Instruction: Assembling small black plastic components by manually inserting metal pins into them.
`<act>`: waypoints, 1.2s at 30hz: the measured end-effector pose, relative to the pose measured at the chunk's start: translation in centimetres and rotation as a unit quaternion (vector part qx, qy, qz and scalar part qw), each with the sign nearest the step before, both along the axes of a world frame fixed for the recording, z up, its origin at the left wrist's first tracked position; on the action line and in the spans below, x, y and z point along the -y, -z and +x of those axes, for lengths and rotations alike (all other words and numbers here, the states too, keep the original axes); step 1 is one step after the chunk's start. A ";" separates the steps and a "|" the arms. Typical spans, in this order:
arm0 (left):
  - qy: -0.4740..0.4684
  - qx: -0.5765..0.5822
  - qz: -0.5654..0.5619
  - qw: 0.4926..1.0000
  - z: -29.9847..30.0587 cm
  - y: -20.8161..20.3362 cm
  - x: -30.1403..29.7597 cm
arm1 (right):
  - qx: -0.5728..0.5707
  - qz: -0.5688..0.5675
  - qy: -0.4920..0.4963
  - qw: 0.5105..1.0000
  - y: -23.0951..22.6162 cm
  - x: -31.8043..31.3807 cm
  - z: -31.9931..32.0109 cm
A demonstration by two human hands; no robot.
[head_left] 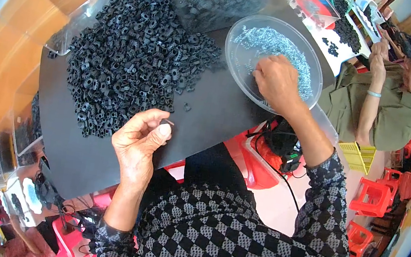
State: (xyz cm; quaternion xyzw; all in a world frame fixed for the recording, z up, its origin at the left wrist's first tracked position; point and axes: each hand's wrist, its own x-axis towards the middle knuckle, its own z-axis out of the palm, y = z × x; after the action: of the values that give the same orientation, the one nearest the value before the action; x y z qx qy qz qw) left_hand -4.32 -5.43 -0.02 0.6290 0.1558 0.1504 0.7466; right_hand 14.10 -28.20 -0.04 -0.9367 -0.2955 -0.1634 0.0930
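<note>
A wide heap of small black plastic parts point(125, 63) covers the left half of the dark tabletop point(216, 125). Just in front of it my left hand point(141, 139) is closed, with a small black plastic part point(168, 122) pinched between thumb and fingers. My right hand point(279, 82) reaches into a round clear plastic tray point(317, 73) at the table's right. Small shiny metal pieces point(274, 42) lie spread in this tray, too fine to tell their kind. The right fingers are bent together over the tray's bottom, and their tips are hidden.
Behind the heap stands a clear plastic bin point(208, 1) full of black parts. Another person point(380, 96) sits at the right, by a white table point(330, 43) with more black parts. Red stools point(370, 195) and a yellow crate point(358, 156) stand on the floor at right.
</note>
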 end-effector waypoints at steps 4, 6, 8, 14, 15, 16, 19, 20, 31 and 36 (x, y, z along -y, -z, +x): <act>0.025 0.002 -0.098 0.995 0.3 -0.1 0.2 | 0.012 -0.016 0.007 1.000 0.6 0.4 0.8; 0.029 -0.005 -0.135 0.990 0.2 -0.1 0.2 | 0.016 0.019 -0.035 0.999 -0.1 0.8 0.3; 0.039 -0.007 -0.159 0.987 0.2 -0.1 0.2 | 0.009 0.069 -0.053 0.996 -2.4 -0.5 -2.1; 0.053 0.006 -0.224 0.973 0.2 -0.1 0.0 | -0.184 0.233 -0.252 0.921 -4.6 -5.0 -7.4; 0.051 0.006 -0.224 0.973 0.1 -0.1 0.1 | -0.218 0.232 -0.276 0.907 -4.6 -5.7 -7.8; 0.047 0.011 -0.219 0.974 0.0 -0.1 0.2 | -0.229 0.221 -0.290 0.902 -4.6 -6.3 -8.2; 0.043 0.025 -0.209 0.977 -0.4 -0.1 0.2 | -0.276 0.212 -0.309 0.885 -4.7 -7.1 -8.6; 0.039 0.026 -0.203 0.978 -0.5 0.0 0.2 | -0.277 0.211 -0.311 0.884 -4.7 -7.3 -8.6; 0.057 0.032 -0.193 0.979 -0.9 0.7 0.0 | -0.539 0.240 -0.197 0.783 -4.7 -7.8 -8.4; 0.050 0.012 -0.232 0.971 -1.0 0.2 0.5 | -0.531 0.308 -0.187 0.767 -3.5 -8.1 -9.4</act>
State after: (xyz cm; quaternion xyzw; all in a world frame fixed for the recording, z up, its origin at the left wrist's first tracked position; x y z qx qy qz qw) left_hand -5.29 -5.93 -0.26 0.4440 0.1460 0.0801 0.8804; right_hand 4.71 -20.06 3.47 -0.7212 -0.3021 0.2987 0.5471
